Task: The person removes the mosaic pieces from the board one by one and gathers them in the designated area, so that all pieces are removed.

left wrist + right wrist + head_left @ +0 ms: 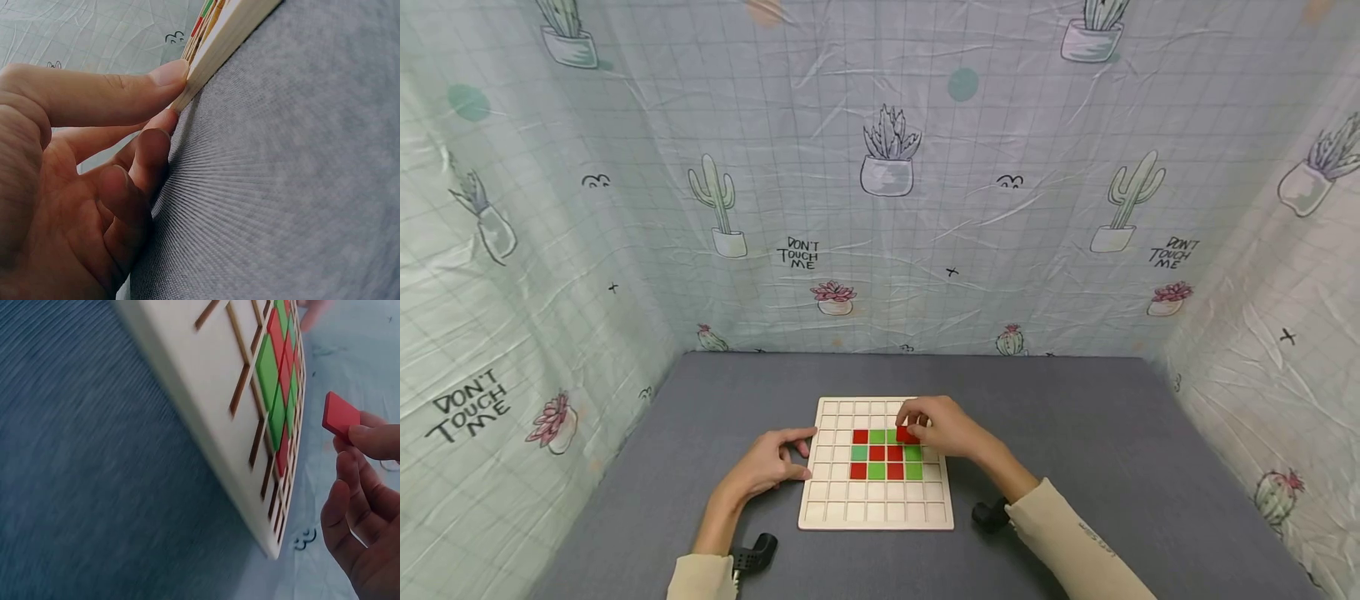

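Observation:
A pale wooden grid board (877, 517) lies on the grey table, with red and green square tiles (876, 471) filling a block of cells near its middle. My right hand (943, 427) is over the board's upper right part, pinching a red tile (341, 416) between thumb and fingers. That tile shows above the board's surface in the right wrist view, its other fingers loosely bent below. My left hand (767, 460) is at the board's left edge, thumb and forefinger spread apart along it. In the left wrist view the thumb (125, 94) touches the board's side (212, 56).
Grey cloth covers the table (730, 383). Fabric walls (887, 233) printed with cacti stand behind and at both sides. A black wrist device (756, 552) sits at the left wrist, and another black device (990, 517) at the right.

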{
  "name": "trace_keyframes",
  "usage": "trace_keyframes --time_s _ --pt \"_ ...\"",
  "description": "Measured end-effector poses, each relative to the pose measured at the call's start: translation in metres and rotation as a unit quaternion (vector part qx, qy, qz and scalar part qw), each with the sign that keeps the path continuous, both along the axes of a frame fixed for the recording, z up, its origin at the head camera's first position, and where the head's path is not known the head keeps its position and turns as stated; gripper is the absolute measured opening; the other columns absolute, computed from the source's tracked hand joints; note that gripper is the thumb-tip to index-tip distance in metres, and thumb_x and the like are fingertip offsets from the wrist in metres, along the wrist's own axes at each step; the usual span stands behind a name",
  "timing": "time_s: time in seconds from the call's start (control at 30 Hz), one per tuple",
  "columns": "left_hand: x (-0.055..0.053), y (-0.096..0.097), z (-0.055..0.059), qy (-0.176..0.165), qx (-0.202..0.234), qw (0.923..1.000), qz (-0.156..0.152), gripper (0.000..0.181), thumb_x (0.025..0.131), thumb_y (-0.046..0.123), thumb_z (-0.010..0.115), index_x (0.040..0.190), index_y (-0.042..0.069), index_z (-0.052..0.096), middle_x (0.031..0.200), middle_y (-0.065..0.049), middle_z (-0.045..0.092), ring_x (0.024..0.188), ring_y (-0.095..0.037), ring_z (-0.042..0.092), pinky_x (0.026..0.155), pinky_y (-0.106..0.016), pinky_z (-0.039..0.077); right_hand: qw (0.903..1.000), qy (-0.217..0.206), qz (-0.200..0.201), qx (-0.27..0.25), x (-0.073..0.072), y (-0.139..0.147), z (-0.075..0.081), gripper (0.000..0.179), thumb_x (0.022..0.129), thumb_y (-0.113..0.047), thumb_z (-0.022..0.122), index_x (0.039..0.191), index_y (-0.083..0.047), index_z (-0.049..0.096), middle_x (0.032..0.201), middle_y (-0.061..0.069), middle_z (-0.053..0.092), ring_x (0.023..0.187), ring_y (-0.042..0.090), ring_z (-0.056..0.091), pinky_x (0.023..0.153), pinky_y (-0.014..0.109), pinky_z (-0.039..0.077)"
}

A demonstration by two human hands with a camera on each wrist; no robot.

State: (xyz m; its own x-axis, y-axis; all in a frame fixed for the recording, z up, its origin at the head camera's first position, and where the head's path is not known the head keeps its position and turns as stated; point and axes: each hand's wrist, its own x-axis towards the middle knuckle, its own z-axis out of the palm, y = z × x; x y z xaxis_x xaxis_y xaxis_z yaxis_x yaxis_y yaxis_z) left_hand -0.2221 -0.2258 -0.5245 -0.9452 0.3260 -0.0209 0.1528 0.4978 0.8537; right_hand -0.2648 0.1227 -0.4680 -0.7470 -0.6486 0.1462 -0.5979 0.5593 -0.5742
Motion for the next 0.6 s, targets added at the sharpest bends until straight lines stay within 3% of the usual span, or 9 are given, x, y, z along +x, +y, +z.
trace_keyframes --time_s 0.6 --pt "0.0 0.001 0.001 -0.007 0.002 1.0 0.005 0.07 0.077 0.004 0.084 0.143 0.004 0.061 0.103 -0.011 0.066 0.044 -0.004 0.035 0.042 -0.025 0.038 0.9978 -0.021 -0.055 -0.03 -0.011 0.048 -0.016 0.015 0.096 -0.003 0.066 0.103 -0.013 0.075 0.091 0.001 0.072 0.077 0.007 0.062 0.071 0.027 0.051"
